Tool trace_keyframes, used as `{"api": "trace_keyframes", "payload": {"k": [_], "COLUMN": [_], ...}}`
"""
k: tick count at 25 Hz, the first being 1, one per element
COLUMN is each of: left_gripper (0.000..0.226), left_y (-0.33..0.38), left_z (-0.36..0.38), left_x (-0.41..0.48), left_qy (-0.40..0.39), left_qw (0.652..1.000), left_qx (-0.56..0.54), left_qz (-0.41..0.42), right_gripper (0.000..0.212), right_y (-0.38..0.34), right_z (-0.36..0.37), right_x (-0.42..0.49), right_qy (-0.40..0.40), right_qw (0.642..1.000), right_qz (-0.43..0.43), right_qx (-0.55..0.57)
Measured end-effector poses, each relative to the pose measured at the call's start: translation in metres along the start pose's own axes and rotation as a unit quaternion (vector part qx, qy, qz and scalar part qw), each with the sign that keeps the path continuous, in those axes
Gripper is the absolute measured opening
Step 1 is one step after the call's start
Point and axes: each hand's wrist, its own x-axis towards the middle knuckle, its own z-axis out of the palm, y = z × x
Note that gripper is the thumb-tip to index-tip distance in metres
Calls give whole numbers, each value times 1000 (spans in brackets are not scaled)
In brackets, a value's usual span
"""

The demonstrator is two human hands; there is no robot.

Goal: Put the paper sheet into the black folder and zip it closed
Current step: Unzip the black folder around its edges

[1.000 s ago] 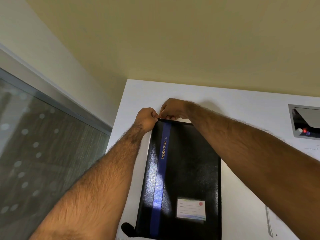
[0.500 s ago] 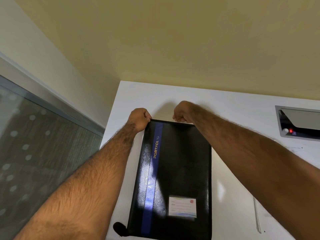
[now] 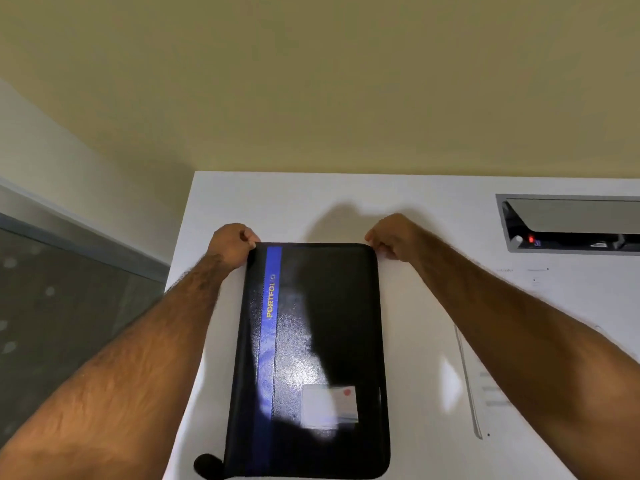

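The black folder (image 3: 329, 341) lies flat on the white table (image 3: 433, 216), with a blue stripe reading PORTFOLIO and a white label near its lower right. My left hand (image 3: 233, 242) pinches the folder's far left corner. My right hand (image 3: 389, 237) is closed at the far right corner, fingers pinched at the zip edge; the zip pull itself is hidden by the fingers. The far edge between my hands looks closed. No paper sheet shows at the folder.
A recessed cable box (image 3: 568, 223) with a red light sits in the table at the far right. A thin white sheet or card (image 3: 467, 379) lies right of the folder under my right forearm. A glass partition (image 3: 69, 306) runs along the left.
My right hand has travelled right along the folder's far edge, from beside the left hand to the far right corner. The left hand stayed on the left corner.
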Motion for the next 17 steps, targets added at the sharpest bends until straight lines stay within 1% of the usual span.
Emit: {"api": "trace_keyframes", "payload": {"k": [3,4,5,6,7,8,9,10,11,12,13,15,17], "left_gripper": [21,19,19,21,24,27,31,37,42,46,46,37,27], "left_y": [-1,2,9,19,34,49,65,81,95,107,117,129,136], "left_z": [1,2,6,13,23,38,56,75,94,111,123,136,142], "left_x": [-1,-3,-5,-10,-16,-22,-28,-34,-37,-39,-38,-34,-31], "left_qy": [11,26,50,72,80,57,9,-45,-85,-104,-106,-91,-75], "left_qw": [1000,999,993,981,968,962,957,950,941,936,935,933,942], "left_qx": [-7,31,102,180,230,243,239,238,245,256,267,296,292], "left_qz": [-18,-12,2,25,63,112,162,199,215,216,209,182,149], "right_gripper": [14,19,22,23,20,18,17,18,20,21,23,23,20], "right_y": [20,26,32,36,40,42,44,47,49,52,54,55,56], "right_z": [-6,-6,-7,-8,-9,-10,-12,-12,-13,-13,-13,-12,-12], "right_x": [-8,-11,-14,-16,-18,-19,-20,-19,-18,-18,-19,-18,-14], "right_qy": [-2,-6,-7,-4,-4,-6,-8,-7,-3,2,5,20,44], "right_qw": [999,998,996,995,993,991,989,987,984,979,973,956,942], "right_qz": [-17,-40,-66,-90,-110,-127,-143,-159,-178,-200,-225,-267,-288], "right_qx": [48,53,54,50,45,38,30,17,0,-21,-48,-117,-165]}}
